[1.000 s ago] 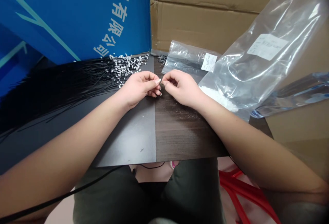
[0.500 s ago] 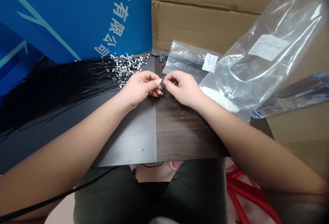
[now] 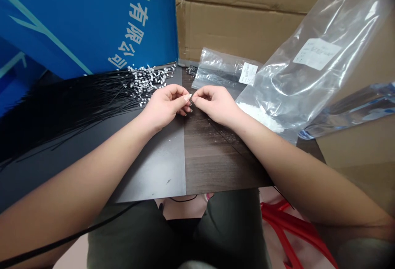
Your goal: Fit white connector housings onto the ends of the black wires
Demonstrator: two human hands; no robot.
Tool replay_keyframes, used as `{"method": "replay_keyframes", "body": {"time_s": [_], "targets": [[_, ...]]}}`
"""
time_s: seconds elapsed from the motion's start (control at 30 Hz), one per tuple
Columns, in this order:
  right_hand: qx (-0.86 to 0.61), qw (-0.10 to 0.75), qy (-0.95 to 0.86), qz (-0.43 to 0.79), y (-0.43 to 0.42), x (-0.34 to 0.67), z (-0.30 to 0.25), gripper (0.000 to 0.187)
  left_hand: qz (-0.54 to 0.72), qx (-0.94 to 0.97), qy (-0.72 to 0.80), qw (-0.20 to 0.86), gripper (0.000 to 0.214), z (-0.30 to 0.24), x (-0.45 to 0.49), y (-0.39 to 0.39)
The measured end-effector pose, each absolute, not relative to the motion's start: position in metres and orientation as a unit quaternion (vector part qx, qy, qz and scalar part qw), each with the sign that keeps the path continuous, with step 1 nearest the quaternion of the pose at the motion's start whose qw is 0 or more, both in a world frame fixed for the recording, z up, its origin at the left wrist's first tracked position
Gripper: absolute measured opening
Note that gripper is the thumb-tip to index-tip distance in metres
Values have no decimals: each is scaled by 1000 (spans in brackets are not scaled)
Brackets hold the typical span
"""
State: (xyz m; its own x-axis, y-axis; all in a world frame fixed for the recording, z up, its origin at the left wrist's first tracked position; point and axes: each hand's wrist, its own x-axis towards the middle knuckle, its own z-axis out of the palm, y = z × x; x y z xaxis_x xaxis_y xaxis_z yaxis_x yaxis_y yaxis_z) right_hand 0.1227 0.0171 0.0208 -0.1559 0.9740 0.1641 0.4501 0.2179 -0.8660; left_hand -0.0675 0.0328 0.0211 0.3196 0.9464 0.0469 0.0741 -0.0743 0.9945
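Over the dark wood tabletop, my left hand and my right hand meet almost fingertip to fingertip. Thumb and forefinger of my left hand are pinched together; what lies between them is too small to make out. My right hand pinches likewise, and its fingers hide whatever is in them. Behind my left hand lies a large bundle of thin black wires with small white connectors on their ends.
A clear bag of small white parts leans at the right, bearing a white label. A smaller labelled plastic bag lies at the back. A blue printed panel and cardboard stand behind the table.
The whole view has shifted slightly, so the scene sits a little further left. My fingertips have drawn a little closer together, both hands still pinching.
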Motion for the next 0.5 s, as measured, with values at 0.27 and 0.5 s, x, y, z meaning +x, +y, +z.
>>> {"method": "replay_keyframes", "body": {"time_s": [0.27, 0.5], "targets": [[-536, 363, -701, 300, 17, 122, 19, 15, 383, 665, 426, 480, 9, 20, -72, 36], [-525, 354, -716, 294, 16, 122, 19, 15, 373, 688, 426, 454, 12, 17, -74, 40]]}}
